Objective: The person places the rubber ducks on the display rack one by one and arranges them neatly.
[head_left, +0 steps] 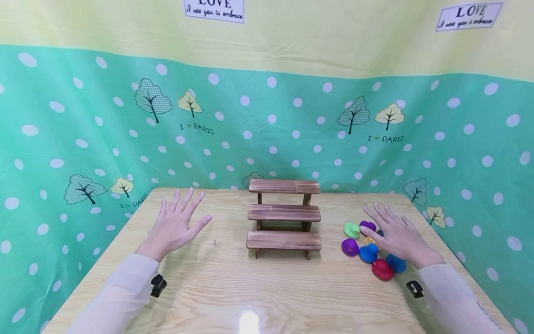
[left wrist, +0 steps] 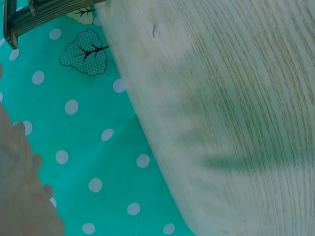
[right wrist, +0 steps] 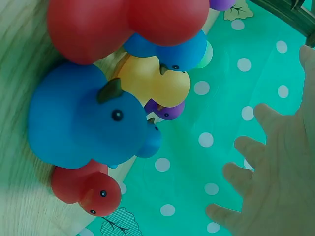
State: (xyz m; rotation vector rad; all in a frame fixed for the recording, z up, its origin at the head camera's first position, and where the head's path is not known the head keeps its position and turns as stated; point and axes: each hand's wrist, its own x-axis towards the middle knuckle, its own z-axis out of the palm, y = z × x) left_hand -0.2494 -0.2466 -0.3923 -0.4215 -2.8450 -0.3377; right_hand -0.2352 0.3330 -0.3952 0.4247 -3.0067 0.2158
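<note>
My left hand is held over the left side of the table with fingers spread, nothing in it. In the left wrist view only part of that hand shows at the left edge. My right hand, also spread, hovers over a cluster of small toy ducks on the right and hides some of them. Among them are a green duck, a purple duck, a blue duck and a red duck. The right wrist view shows a yellow duck and another red duck.
A brown wooden three-step stand sits mid-table between the hands. Behind the light wood table hangs a green dotted curtain, which also runs along both sides. A tiny dark mark lies left of the stand.
</note>
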